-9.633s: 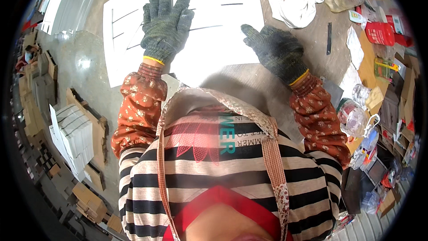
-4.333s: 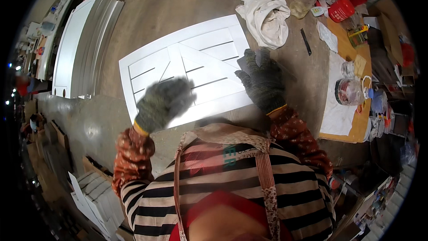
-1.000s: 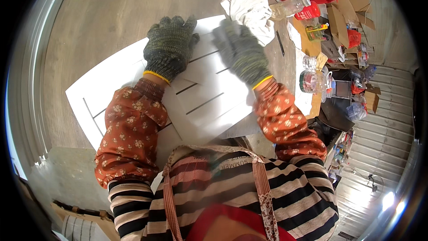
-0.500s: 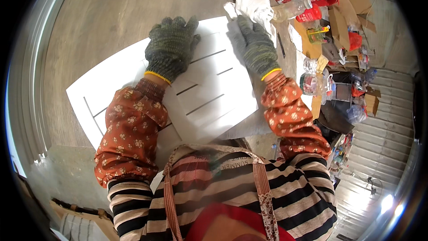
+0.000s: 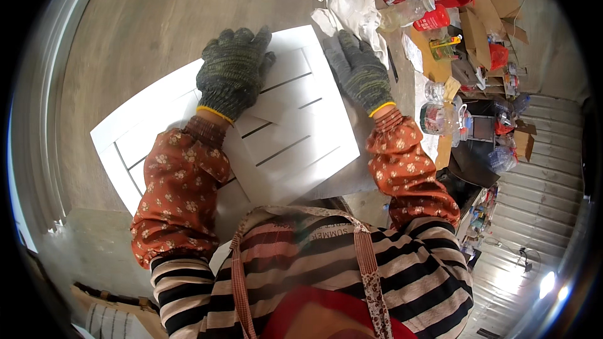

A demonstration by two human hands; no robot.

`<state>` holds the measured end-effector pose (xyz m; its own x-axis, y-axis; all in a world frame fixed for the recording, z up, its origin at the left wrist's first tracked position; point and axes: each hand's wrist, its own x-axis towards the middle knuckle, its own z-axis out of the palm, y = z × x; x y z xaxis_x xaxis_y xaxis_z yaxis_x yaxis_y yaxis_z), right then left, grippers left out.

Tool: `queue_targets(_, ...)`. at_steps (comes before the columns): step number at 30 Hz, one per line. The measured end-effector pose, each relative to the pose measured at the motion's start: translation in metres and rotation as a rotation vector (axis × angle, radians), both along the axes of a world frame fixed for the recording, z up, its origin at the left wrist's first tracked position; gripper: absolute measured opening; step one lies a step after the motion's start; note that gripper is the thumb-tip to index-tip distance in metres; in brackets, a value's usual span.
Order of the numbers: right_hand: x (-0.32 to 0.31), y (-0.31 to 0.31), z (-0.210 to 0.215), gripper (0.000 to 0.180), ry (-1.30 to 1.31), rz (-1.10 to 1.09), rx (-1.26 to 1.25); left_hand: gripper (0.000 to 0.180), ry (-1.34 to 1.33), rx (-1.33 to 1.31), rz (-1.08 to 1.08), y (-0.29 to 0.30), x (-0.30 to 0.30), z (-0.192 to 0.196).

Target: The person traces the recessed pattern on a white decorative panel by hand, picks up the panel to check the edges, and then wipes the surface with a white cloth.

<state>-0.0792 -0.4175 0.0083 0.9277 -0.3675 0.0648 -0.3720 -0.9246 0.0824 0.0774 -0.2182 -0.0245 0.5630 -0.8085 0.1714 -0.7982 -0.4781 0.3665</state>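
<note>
A white panel (image 5: 289, 113) with dark straight slots lies flat on the wooden table before me, turned at an angle. My left hand (image 5: 234, 74), in a dark green knit glove with a yellow cuff, rests on its upper part with the fingers stretched out, the thumb apart. Just past the panel's right edge is my right hand (image 5: 360, 74) in a matching glove, its fingers extended and holding nothing visible. Its fingertips reach the lower edge of a crumpled white cloth (image 5: 348, 3); whether they touch it I cannot tell.
A thin dark stick (image 5: 392, 66) lies right of my right hand. Along the table's right side stand several bottles and jars, among them a red container (image 5: 432, 19) and a clear plastic jug (image 5: 436, 118). Open cardboard boxes (image 5: 475, 37) are farther right. A wooden tabletop (image 5: 144, 31) stretches to the left.
My right hand has drawn slightly toward me beside the panel's edge, and its blur has lessened. The left hand stays on the panel. The whole view has shifted a little.
</note>
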Motion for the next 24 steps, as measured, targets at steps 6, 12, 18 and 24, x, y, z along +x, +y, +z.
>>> queue_targets(6, 0.005, 0.012, 0.009, 0.063, -0.076, -0.168, 0.205, 0.043, 0.030, 0.010, -0.004, 0.000, 0.000, 0.001)
queue_targets(12, 0.013, 0.033, 0.006, 0.060, 0.025, -0.047, 0.029, 0.043, 0.024, 0.004, -0.009, 0.000, 0.000, 0.002)
queue_targets(18, 0.018, 0.056, 0.009, 0.049, 0.127, -0.023, -0.064, 0.044, 0.058, 0.035, -0.010, 0.001, 0.002, 0.005)
queue_targets(24, 0.001, -0.015, 0.018, 0.065, 0.114, -0.275, 0.087, 0.044, -0.004, 0.031, -0.008, -0.001, 0.000, 0.001)
